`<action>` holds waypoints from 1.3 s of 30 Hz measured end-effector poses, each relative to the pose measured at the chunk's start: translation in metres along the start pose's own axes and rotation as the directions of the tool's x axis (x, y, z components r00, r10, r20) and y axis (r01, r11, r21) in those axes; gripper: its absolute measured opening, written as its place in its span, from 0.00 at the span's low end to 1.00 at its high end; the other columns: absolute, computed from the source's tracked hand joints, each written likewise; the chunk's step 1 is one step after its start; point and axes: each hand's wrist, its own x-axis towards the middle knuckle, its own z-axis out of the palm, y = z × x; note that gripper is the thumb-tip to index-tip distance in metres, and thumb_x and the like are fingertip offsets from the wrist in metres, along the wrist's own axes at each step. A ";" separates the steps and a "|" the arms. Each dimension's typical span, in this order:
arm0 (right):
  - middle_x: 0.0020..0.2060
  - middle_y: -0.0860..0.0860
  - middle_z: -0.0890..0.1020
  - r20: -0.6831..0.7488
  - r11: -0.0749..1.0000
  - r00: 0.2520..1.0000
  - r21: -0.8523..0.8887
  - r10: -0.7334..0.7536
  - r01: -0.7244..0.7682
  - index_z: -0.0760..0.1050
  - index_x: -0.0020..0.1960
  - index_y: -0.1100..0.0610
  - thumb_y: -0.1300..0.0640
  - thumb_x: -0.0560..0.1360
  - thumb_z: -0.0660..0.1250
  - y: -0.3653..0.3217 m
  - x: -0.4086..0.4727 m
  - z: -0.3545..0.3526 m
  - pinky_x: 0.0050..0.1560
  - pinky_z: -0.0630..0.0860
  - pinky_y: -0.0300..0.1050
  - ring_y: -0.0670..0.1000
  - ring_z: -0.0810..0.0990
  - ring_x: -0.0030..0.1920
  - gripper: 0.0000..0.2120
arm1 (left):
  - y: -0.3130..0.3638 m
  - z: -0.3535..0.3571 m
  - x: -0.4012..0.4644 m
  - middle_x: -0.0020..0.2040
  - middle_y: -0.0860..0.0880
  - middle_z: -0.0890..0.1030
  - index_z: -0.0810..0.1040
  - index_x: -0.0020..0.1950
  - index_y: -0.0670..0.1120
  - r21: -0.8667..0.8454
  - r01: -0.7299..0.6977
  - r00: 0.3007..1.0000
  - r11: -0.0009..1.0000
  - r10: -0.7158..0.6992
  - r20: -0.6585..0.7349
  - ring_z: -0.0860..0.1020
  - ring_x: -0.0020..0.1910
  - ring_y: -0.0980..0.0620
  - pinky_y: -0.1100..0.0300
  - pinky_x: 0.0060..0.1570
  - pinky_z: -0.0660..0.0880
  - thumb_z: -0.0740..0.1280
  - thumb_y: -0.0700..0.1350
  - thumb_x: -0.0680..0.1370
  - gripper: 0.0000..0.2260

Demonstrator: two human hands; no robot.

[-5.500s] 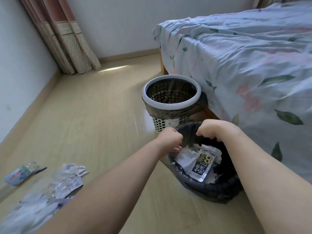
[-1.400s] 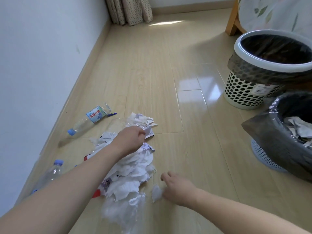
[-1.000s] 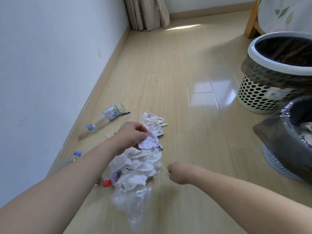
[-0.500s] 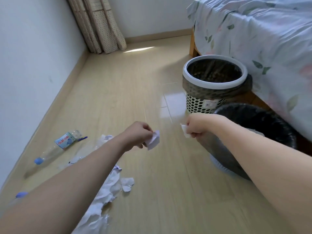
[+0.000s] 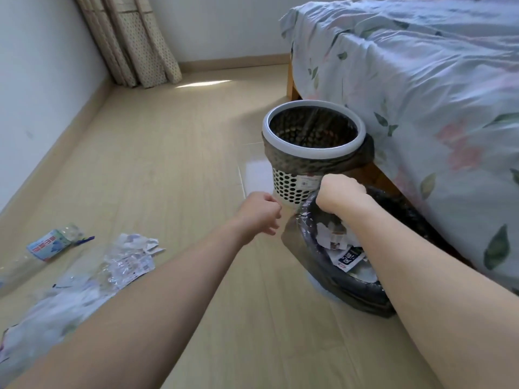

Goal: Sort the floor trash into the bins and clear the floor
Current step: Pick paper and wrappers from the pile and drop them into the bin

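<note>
My left hand (image 5: 261, 214) is a curled fist just left of the near bin (image 5: 351, 293), which is lined with a dark bag. No paper scrap shows in it from here. My right hand (image 5: 339, 195) hovers over that bin's far rim, knuckles up, its fingers hidden. Paper and wrappers (image 5: 334, 242) lie inside this bin. Behind it stands a white perforated bin (image 5: 311, 157), also lined with a dark bag. On the floor at the left lie crumpled wrappers (image 5: 129, 259), white tissues (image 5: 42, 318) and a clear bottle with a blue label (image 5: 53, 245).
A bed (image 5: 421, 94) with a floral sheet fills the right side, close behind both bins. A wall (image 5: 33, 80) runs along the left and a curtain (image 5: 134, 43) hangs in the far corner. Bare wood floor (image 5: 174, 153) lies between the trash and the bins.
Both hands picked paper scraps from the floor pile and carried them right to the near bin. My view swung from the pile to the bins.
</note>
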 end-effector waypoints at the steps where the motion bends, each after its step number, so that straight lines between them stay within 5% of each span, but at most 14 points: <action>1: 0.60 0.58 0.76 -0.094 0.996 0.993 -0.041 -0.078 0.074 0.71 0.64 0.58 0.56 0.76 0.63 -0.019 -0.002 0.002 0.60 0.72 0.54 0.61 0.74 0.60 0.18 | -0.014 -0.022 -0.001 0.43 0.41 0.77 0.76 0.47 0.40 0.004 0.030 0.999 1.000 -0.030 -0.041 0.77 0.35 0.45 0.54 0.37 0.78 0.57 0.35 0.78 0.08; 3: 0.57 0.57 0.76 -0.230 0.958 0.931 -0.116 -0.284 0.264 0.72 0.61 0.58 0.59 0.76 0.59 -0.059 -0.012 0.014 0.54 0.71 0.51 0.60 0.75 0.58 0.14 | -0.044 -0.064 -0.007 0.40 0.41 0.76 0.75 0.44 0.40 -0.007 0.097 0.988 0.995 -0.097 -0.121 0.74 0.32 0.46 0.56 0.35 0.75 0.56 0.34 0.78 0.09; 5: 0.54 0.56 0.76 -0.192 0.860 0.839 -0.057 -0.509 0.508 0.74 0.58 0.58 0.60 0.75 0.58 -0.112 -0.023 0.049 0.51 0.72 0.49 0.59 0.76 0.55 0.13 | -0.080 -0.111 -0.020 0.38 0.42 0.76 0.75 0.42 0.41 0.012 0.166 0.962 0.986 -0.159 -0.222 0.73 0.32 0.47 0.57 0.35 0.73 0.57 0.34 0.78 0.09; 8: 0.56 0.55 0.75 0.103 0.748 0.742 0.151 -0.663 0.647 0.72 0.59 0.58 0.59 0.75 0.59 -0.188 -0.062 0.131 0.52 0.73 0.47 0.58 0.75 0.57 0.14 | -0.142 -0.175 -0.050 0.38 0.42 0.80 0.77 0.41 0.42 0.113 0.295 0.910 0.949 -0.243 -0.335 0.76 0.34 0.47 0.56 0.38 0.73 0.59 0.36 0.76 0.09; 11: 0.61 0.57 0.72 0.355 0.751 0.671 0.173 -0.651 0.637 0.67 0.63 0.60 0.57 0.77 0.60 -0.231 -0.097 0.207 0.55 0.72 0.47 0.58 0.74 0.61 0.16 | -0.192 -0.217 -0.084 0.43 0.39 0.83 0.78 0.43 0.38 0.233 0.394 0.887 0.889 -0.302 -0.348 0.77 0.37 0.47 0.56 0.40 0.73 0.59 0.38 0.73 0.09; 16: 0.62 0.56 0.69 0.386 0.812 0.723 0.150 -0.573 0.563 0.64 0.65 0.59 0.50 0.77 0.63 -0.270 -0.108 0.262 0.55 0.70 0.47 0.58 0.73 0.61 0.21 | -0.236 -0.251 -0.101 0.45 0.47 0.83 0.79 0.47 0.43 0.390 0.380 0.917 0.839 -0.286 -0.277 0.78 0.40 0.50 0.60 0.35 0.71 0.60 0.38 0.75 0.08; 20: 0.61 0.56 0.72 0.428 0.824 0.719 0.130 -0.548 0.551 0.69 0.62 0.58 0.56 0.78 0.60 -0.281 -0.099 0.264 0.54 0.70 0.47 0.57 0.74 0.61 0.14 | -0.251 -0.257 -0.064 0.47 0.53 0.81 0.80 0.49 0.49 0.603 0.320 0.939 0.730 -0.161 -0.303 0.78 0.50 0.50 0.56 0.51 0.73 0.60 0.41 0.75 0.10; 23: 0.51 0.54 0.75 0.507 0.867 0.718 0.133 -0.476 0.481 0.68 0.46 0.56 0.59 0.74 0.64 -0.281 -0.094 0.257 0.44 0.68 0.42 0.56 0.76 0.53 0.04 | -0.256 -0.253 -0.024 0.61 0.51 0.76 0.76 0.61 0.53 0.791 0.263 0.960 0.553 -0.069 -0.272 0.70 0.64 0.45 0.52 0.61 0.64 0.60 0.44 0.75 0.15; 26: 0.37 0.49 0.67 0.503 0.909 0.765 0.123 -0.403 0.399 0.56 0.36 0.52 0.61 0.76 0.62 -0.275 -0.087 0.263 0.32 0.63 0.41 0.56 0.75 0.49 0.17 | -0.269 -0.257 0.007 0.72 0.47 0.65 0.62 0.74 0.51 0.908 0.259 0.965 0.330 -0.054 -0.255 0.61 0.70 0.43 0.48 0.69 0.56 0.61 0.46 0.75 0.27; 28: 0.44 0.52 0.69 0.445 0.912 0.797 0.153 -0.408 0.382 0.59 0.39 0.52 0.58 0.76 0.62 -0.272 -0.088 0.273 0.37 0.64 0.43 0.57 0.76 0.57 0.12 | -0.280 -0.261 0.015 0.69 0.46 0.69 0.59 0.75 0.51 0.927 0.288 0.958 0.241 -0.085 -0.276 0.63 0.70 0.43 0.45 0.71 0.53 0.61 0.47 0.76 0.27; 31: 0.58 0.55 0.72 0.406 0.893 0.796 0.181 -0.450 0.412 0.65 0.55 0.55 0.56 0.76 0.63 -0.273 -0.098 0.285 0.43 0.63 0.42 0.56 0.75 0.58 0.10 | -0.291 -0.266 0.013 0.57 0.48 0.78 0.70 0.63 0.51 0.955 0.257 0.965 0.147 -0.087 -0.246 0.72 0.60 0.45 0.48 0.64 0.61 0.59 0.43 0.76 0.16; 34: 0.57 0.56 0.73 0.436 0.879 0.764 0.210 -0.475 0.428 0.69 0.56 0.57 0.60 0.78 0.59 -0.278 -0.104 0.287 0.41 0.63 0.41 0.57 0.76 0.56 0.08 | -0.295 -0.275 0.004 0.53 0.48 0.80 0.75 0.54 0.49 0.934 0.243 0.968 0.260 -0.001 -0.252 0.76 0.53 0.45 0.53 0.52 0.68 0.58 0.43 0.77 0.09; 36: 0.48 0.54 0.73 0.454 0.896 0.772 0.245 -0.444 0.370 0.69 0.45 0.55 0.60 0.76 0.58 -0.279 -0.102 0.286 0.32 0.63 0.42 0.56 0.75 0.47 0.03 | -0.291 -0.284 -0.002 0.50 0.47 0.81 0.76 0.52 0.48 0.878 0.259 0.951 0.401 0.051 -0.304 0.77 0.51 0.44 0.53 0.50 0.67 0.57 0.44 0.78 0.09; 39: 0.35 0.49 0.69 0.465 0.911 0.791 0.303 -0.397 0.279 0.62 0.36 0.54 0.57 0.76 0.59 -0.278 -0.102 0.270 0.28 0.62 0.41 0.55 0.72 0.41 0.11 | -0.267 -0.300 -0.019 0.48 0.46 0.80 0.77 0.53 0.46 0.711 0.283 0.921 0.644 0.026 -0.390 0.77 0.49 0.43 0.54 0.50 0.71 0.56 0.45 0.80 0.11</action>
